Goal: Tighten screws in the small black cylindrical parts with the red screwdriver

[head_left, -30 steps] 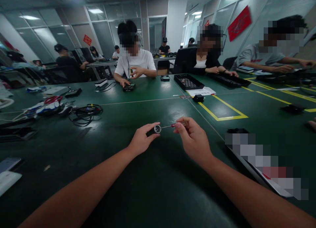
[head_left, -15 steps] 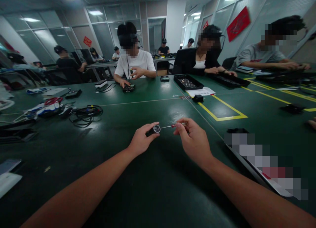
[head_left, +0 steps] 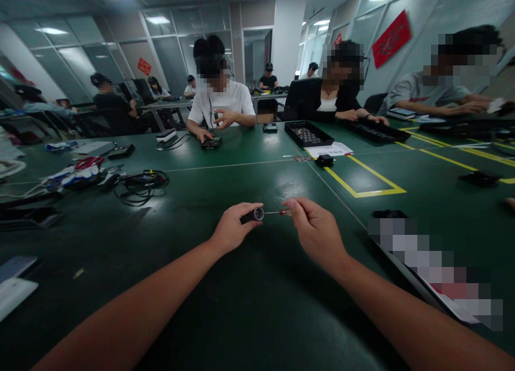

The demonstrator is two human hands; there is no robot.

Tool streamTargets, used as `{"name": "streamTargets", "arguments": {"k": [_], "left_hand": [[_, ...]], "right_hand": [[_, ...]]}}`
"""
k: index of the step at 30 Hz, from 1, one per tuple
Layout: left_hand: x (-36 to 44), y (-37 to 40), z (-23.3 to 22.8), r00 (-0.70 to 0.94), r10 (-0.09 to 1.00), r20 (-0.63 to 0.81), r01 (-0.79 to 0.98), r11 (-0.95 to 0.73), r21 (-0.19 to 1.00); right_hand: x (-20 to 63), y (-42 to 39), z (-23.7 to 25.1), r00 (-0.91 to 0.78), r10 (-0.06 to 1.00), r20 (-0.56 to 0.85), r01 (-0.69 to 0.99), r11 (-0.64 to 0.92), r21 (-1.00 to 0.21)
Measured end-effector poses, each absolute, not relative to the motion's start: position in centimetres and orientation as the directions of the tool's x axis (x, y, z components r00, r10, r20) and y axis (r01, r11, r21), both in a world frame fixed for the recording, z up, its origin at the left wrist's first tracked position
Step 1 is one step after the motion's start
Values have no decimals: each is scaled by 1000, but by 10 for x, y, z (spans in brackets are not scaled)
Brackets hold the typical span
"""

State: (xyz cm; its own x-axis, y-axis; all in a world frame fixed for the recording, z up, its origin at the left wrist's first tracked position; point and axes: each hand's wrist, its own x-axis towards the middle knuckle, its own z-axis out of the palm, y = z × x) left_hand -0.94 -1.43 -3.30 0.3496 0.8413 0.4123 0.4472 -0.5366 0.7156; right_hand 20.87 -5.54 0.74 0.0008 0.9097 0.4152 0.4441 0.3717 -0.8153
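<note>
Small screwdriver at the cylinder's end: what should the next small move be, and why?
Probably a small twist by the right hand: the screwdriver tip sits at the open end of the black cylinder, which the left hand steadies above the green table.

The table (head_left: 241,306) is covered in a smooth dark green mat with a soft sheen, on which the ceiling lights are reflected. Yellow tape lines (head_left: 362,186) are laid flat on it. The small cylinder (head_left: 253,215) is seen as black with a bright metal end face. The screwdriver (head_left: 279,213) shows a thin metal shaft and a red plastic grip. The tray (head_left: 308,133) looks like matt black plastic, beside white paper (head_left: 333,148).
</note>
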Motion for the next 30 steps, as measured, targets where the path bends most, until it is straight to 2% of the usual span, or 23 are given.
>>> {"name": "streamTargets", "arguments": {"k": [9, 16, 23, 30], "left_hand": [[-9, -15, -31, 313, 860, 403, 430, -507, 747], [-9, -14, -33, 328, 850, 413, 421, -523, 741], [-9, -17, -29, 331, 852, 407, 438, -520, 733], [-8, -17, -28, 327, 856, 400, 441, -513, 737]], "right_hand": [[209, -52, 0, 29, 932, 360, 341, 330, -881], [208, -55, 3, 38, 928, 370, 408, 323, -854], [209, -49, -3, 59, 927, 371, 291, 339, -895], [209, -54, 7, 47, 934, 354, 398, 308, -864]]}}
